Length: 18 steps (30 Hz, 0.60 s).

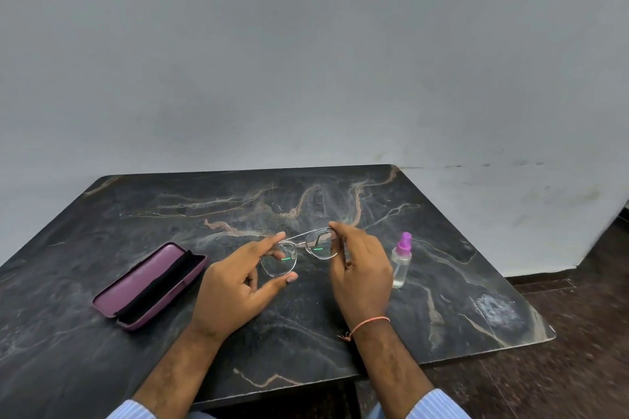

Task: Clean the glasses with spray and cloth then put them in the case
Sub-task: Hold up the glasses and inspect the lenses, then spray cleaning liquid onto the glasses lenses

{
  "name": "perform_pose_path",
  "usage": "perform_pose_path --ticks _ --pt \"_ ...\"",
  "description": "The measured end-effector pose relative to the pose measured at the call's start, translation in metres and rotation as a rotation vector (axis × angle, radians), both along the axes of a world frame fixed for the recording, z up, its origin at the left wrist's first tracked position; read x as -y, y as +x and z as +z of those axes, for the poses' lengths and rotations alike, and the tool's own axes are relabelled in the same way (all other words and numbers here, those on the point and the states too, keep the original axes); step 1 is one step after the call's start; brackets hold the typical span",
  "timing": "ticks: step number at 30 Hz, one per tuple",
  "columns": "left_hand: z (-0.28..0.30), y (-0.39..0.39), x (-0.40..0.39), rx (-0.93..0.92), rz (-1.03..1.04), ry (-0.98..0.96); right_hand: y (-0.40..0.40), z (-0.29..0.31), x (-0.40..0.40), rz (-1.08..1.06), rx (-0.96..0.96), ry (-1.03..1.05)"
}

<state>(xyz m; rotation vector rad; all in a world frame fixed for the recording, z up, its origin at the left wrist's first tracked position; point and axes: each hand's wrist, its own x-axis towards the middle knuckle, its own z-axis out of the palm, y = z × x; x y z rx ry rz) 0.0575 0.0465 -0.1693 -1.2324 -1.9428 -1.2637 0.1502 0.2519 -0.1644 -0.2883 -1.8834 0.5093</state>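
Thin metal-framed glasses [301, 250] are held above the middle of the dark marble table [136, 214]. My left hand [235, 286] pinches the left lens rim between forefinger and thumb. My right hand [360, 269] grips the right end of the frame. A purple glasses case [149, 286] lies open on the table to the left of my left hand. A small clear spray bottle [401, 260] with a purple top stands upright just right of my right hand. No cloth is visible.
A grey wall [306, 61] rises behind the table's far edge. The table's right edge drops to a dark floor [578, 333]. A pale smudge [497, 311] marks the table near its right corner.
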Motion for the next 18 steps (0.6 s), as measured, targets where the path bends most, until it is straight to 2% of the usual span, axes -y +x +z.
perform_pose_path --ticks 6,11,14,18 --pt "0.002 -0.005 0.0 0.093 0.005 0.063 0.014 0.005 0.006 0.05 0.105 -0.019" --pt "0.002 -0.007 0.0 0.113 0.034 0.045 0.059 -0.002 -0.004 -0.071 0.084 0.138" --pt "0.0 -0.009 -0.002 0.104 0.018 0.041 0.082 -0.002 -0.026 -0.236 0.1 -0.012" --pt "-0.001 -0.01 -0.002 0.107 0.026 0.022 0.088 0.001 -0.039 -0.225 0.254 -0.178"
